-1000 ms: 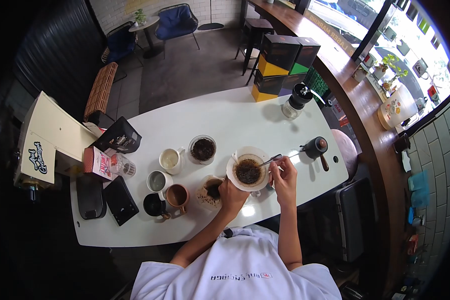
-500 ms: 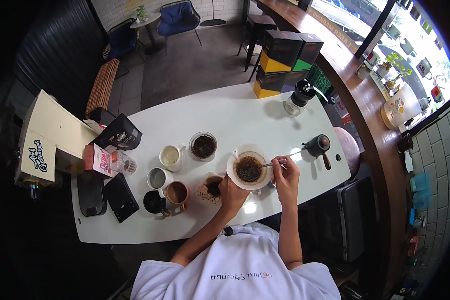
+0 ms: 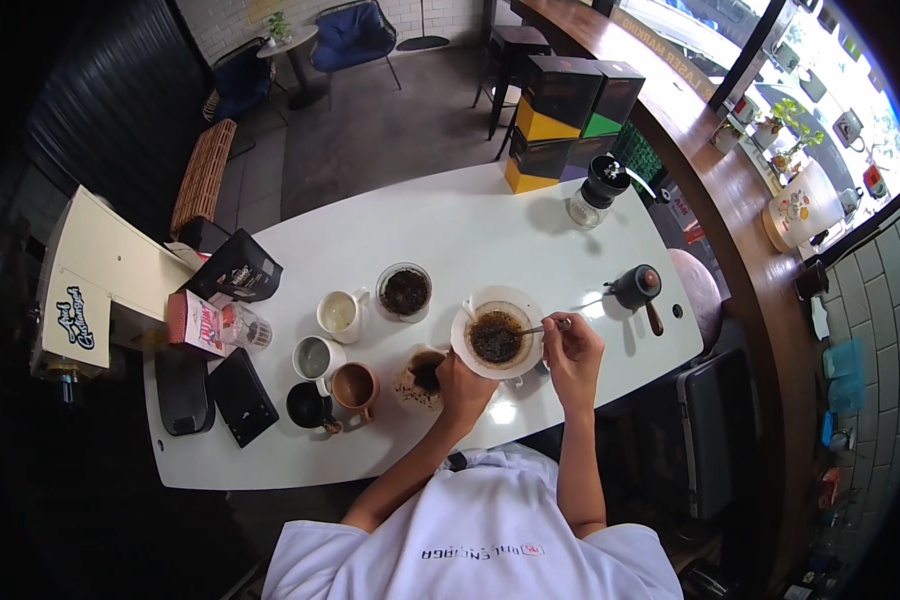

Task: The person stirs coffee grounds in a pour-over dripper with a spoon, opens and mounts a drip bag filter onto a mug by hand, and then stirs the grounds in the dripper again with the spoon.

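A white coffee dripper (image 3: 523,305) lined with a paper filter stands before me with wet, dark coffee grounds (image 3: 495,338) in it. My left hand (image 3: 463,393) is closed on its near left side, some fingers hidden under the rim. Between the fingertips of my right hand (image 3: 574,358) is a metal spoon (image 3: 536,329), its tip at the grounds. Left of my left hand lies a used paper filter (image 3: 410,378) with grounds spilled on it. A glass of dark grounds (image 3: 406,292) stands farther back.
Several mugs, among them a brown mug (image 3: 355,386) and a white mug (image 3: 341,315), stand to the left. A gooseneck kettle (image 3: 634,288) and a hand grinder (image 3: 598,190) are on the right. Stacked boxes (image 3: 560,100) line the far edge; a cream machine (image 3: 95,280) stands far left.
My right hand has shifted very slightly, with the spoon still in the dripper. My left hand stays at the dripper's side.
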Demonstrator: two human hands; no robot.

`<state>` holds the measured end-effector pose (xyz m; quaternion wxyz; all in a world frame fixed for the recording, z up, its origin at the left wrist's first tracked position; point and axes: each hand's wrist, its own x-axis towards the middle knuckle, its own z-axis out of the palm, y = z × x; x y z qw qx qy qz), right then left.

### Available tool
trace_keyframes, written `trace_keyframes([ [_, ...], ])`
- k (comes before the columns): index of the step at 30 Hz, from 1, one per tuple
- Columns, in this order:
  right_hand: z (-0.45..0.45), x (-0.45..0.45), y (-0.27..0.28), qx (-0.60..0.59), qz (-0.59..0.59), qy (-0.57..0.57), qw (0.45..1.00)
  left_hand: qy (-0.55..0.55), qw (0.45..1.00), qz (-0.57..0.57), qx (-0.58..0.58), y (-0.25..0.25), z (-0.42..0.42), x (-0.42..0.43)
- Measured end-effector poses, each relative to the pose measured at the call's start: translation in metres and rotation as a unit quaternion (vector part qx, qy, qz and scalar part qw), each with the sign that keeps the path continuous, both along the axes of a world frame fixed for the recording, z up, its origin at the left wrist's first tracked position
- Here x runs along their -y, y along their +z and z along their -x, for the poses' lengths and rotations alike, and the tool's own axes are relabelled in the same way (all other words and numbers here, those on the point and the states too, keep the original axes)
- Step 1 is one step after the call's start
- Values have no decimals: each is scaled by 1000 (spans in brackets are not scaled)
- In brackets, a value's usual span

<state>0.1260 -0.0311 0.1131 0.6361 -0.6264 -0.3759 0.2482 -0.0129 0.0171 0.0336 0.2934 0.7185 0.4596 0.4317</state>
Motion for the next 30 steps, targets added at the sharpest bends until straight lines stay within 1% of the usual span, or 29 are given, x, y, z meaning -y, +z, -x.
trace_keyframes([
  [4, 3, 0, 2, -20, 10, 5, 1000, 7, 1000, -10, -21, -1, 1, -1],
  [7, 3, -2, -2, -4, -12, 4, 1000, 0, 1000, -1, 10, -2, 0, 0],
  [9, 2, -3, -2, -2, -10, 6, 1000, -28, 999, -19, 2, -5, 2, -1],
  [13, 1, -2, -2, -11, 11, 7, 1000, -22, 999, -22, -9, -5, 1, 0],
  [16, 2, -4, -4, 6, -5, 1, 1000, -22, 1000, -18, 9, 2, 1, 0],
  [18, 2, -3, -4, 3, -2, 4, 1000, 1, 1000, -11, -6, 5, 0, 1],
  [22, -1, -2, -4, 1, 6, 15, 1000, -3, 1000, -8, 5, 3, 0, 1],
  [25, -1, -1, -3, 9, 17, 12, 1000, -3, 1000, 0, -7, 1, 0, 1],
  [30, -1, 0, -3, 15, 13, 16, 1000, -2, 1000, 3, 20, 6, 0, 1],
])
